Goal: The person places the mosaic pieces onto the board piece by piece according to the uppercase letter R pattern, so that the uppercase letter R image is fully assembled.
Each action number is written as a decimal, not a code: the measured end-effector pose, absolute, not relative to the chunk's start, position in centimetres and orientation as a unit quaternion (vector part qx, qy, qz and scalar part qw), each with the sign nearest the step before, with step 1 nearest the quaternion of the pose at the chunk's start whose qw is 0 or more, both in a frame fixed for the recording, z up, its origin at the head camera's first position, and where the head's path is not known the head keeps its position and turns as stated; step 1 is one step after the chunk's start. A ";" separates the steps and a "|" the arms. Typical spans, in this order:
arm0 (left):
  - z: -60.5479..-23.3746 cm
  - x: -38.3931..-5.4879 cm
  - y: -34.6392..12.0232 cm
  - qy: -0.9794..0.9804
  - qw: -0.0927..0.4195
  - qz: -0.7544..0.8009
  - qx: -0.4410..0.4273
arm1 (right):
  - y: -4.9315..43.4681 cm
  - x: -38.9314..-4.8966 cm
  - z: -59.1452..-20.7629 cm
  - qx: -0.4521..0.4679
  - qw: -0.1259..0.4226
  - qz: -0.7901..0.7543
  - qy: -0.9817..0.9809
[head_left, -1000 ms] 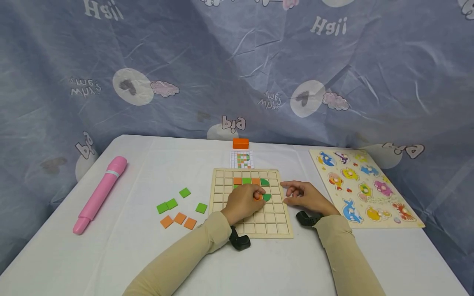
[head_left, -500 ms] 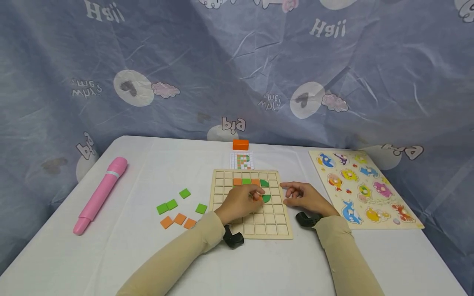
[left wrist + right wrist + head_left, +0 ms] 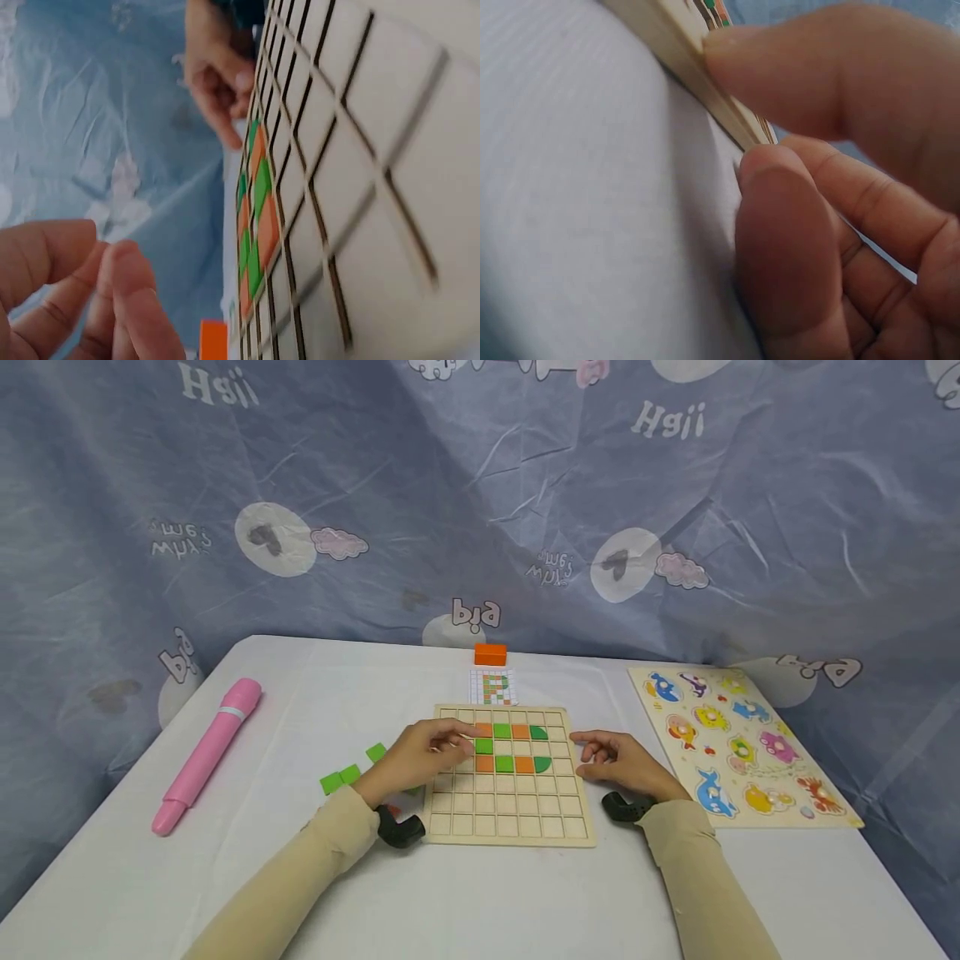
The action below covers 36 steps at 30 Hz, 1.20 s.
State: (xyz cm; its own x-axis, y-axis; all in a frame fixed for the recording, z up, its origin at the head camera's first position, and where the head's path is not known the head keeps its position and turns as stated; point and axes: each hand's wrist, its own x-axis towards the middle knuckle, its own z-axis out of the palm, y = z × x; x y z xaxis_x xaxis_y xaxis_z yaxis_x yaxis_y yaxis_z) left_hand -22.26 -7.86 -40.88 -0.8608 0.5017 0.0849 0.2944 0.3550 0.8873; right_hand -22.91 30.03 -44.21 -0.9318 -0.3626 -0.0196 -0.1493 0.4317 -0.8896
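Note:
A wooden grid board [image 3: 528,828] lies flat at mid-table. On its upper part sit orange and green square tiles, with a dark green rounded tile [image 3: 542,765] ending each longer row. A lone green tile [image 3: 483,747] lies between those rows at the left. My left hand [image 3: 420,752] hovers over the board's left side, fingers loosely bent; the left wrist view shows nothing held between thumb and fingertips. Beside the right edge is my right hand [image 3: 626,765], its index fingertip at the rim and holding nothing in the right wrist view.
Loose green tiles [image 3: 331,783] lie left of the board, partly behind my left arm. Behind the board are a printed pattern card [image 3: 492,687] and an orange block [image 3: 491,655]. A pink tube [image 3: 206,760] lies far left, a sea-animal puzzle board [image 3: 738,747] at the right.
My left hand has drawn back leftward from the third tile row, uncovering the orange and green tiles there. The right hand stays at the board's right edge.

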 end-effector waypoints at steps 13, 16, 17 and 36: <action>-41.6 -24.1 -16.8 0.807 0.075 0.559 0.174 | 29.9 -22.9 -44.3 -0.153 0.105 -0.514 0.838; -41.9 -24.3 -17.8 0.813 0.071 0.557 0.158 | 29.9 -22.9 -44.3 -0.154 0.105 -0.517 0.836; -41.9 -24.4 -18.0 0.813 0.072 0.557 0.152 | 30.0 -22.9 -44.3 -0.154 0.105 -0.518 0.835; -42.0 -25.5 -20.6 0.896 0.119 0.407 0.131 | 30.1 -22.9 -44.0 -0.153 0.105 -0.514 0.837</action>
State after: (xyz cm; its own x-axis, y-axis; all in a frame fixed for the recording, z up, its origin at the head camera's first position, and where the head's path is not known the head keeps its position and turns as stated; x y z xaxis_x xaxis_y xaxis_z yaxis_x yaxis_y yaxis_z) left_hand -25.46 -20.63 -42.02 -0.9377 0.3308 -0.1066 0.1371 0.6338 0.7612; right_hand -22.92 30.13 -44.03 -0.9313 -0.3638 -0.0197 -0.1470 0.4246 -0.8933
